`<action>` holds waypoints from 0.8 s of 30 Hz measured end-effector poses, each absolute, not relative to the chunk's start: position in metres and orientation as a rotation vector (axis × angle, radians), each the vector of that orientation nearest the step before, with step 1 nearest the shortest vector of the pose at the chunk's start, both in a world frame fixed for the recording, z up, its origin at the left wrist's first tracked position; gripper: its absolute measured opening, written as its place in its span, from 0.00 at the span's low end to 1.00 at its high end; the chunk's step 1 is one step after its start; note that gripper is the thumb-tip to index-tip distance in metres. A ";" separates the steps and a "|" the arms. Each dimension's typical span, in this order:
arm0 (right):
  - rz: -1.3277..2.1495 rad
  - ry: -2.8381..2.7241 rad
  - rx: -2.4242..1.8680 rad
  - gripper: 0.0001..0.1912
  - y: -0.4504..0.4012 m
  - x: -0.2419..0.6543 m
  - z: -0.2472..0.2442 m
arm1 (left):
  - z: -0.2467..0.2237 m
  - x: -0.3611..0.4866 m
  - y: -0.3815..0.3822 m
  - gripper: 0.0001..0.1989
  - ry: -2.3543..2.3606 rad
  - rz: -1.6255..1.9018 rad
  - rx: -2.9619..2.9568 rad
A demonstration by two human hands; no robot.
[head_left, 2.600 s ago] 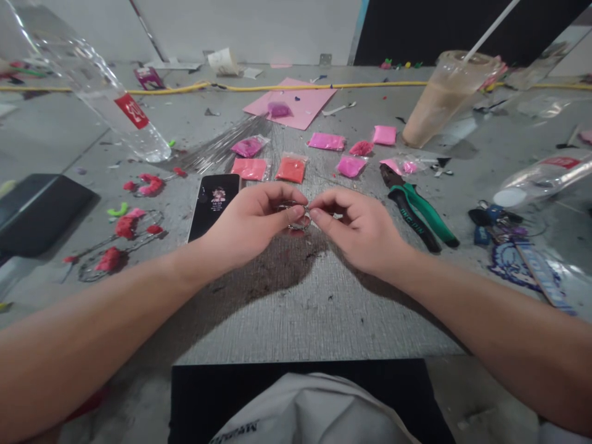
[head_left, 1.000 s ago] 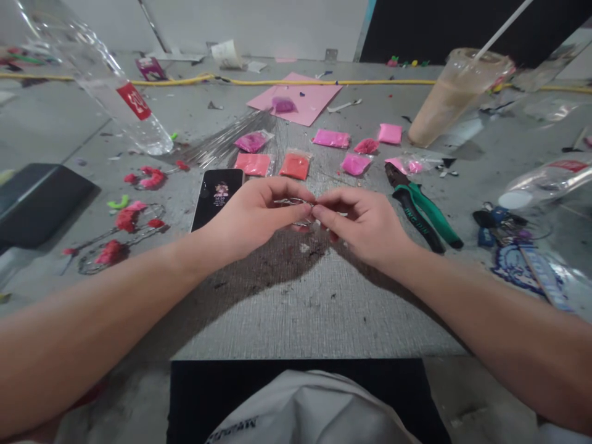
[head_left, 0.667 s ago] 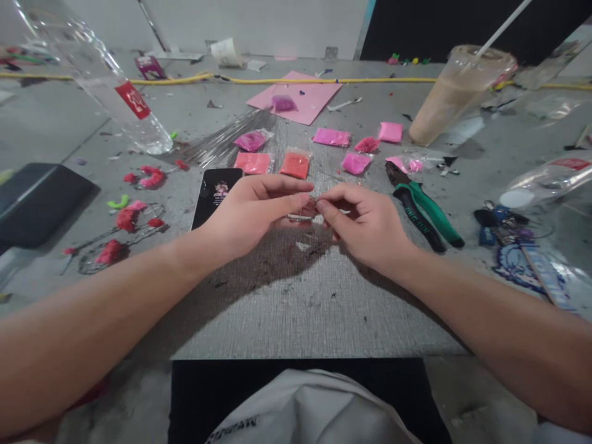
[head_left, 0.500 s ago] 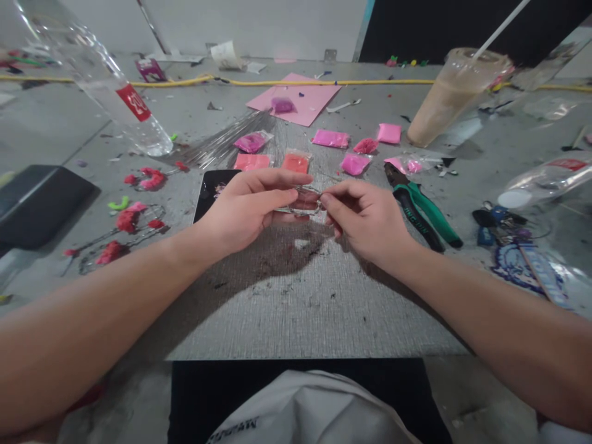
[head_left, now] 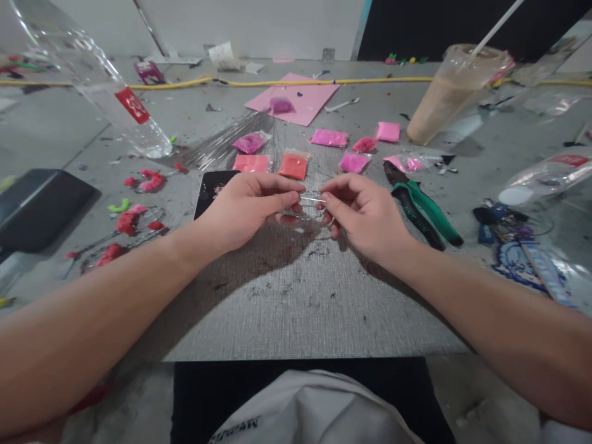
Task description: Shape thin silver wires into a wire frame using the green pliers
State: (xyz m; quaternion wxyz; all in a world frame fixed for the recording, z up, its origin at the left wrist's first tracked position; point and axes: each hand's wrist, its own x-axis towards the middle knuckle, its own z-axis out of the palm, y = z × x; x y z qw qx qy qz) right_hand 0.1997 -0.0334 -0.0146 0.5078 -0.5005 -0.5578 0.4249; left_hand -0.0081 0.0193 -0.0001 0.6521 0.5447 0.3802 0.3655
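A thin silvery wire (head_left: 311, 199) spans the short gap between my two hands, with more wire looping just below it. My left hand (head_left: 252, 206) pinches one end between thumb and fingers. At the other end, my right hand (head_left: 358, 206) grips the wire with thumb and forefinger, its other fingers curled. Partly behind my left hand lies a black phone-like slab (head_left: 210, 188). Packets of coloured clay, among them an orange one (head_left: 293, 165) and a pink one (head_left: 354, 162), lie beyond the hands.
Green-handled pliers (head_left: 428, 213) lie right of my right hand. A clear bottle (head_left: 124, 111) stands left, a brown drink cup (head_left: 446, 92) back right. Loose wires (head_left: 222, 142) fan out behind my left hand. Red-tipped wire pieces (head_left: 127, 223) lie left, keys (head_left: 499, 222) right.
The wire between my hands now shows as a straight strand, where a loop showed before. My left fingers have drawn back slightly and the gap between the hands shows more of the table.
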 end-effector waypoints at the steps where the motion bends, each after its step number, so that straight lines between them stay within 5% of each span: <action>1: 1.017 -1.348 -1.184 0.05 -0.033 0.199 -0.014 | 0.000 -0.008 0.019 0.06 0.862 0.827 1.226; 14: 1.218 -1.170 -1.108 0.07 -0.028 0.202 -0.018 | -0.001 -0.009 0.017 0.06 0.845 0.789 1.282; 24: 0.878 -1.462 -1.161 0.09 -0.031 0.205 -0.014 | 0.002 -0.010 0.018 0.06 0.878 0.779 1.250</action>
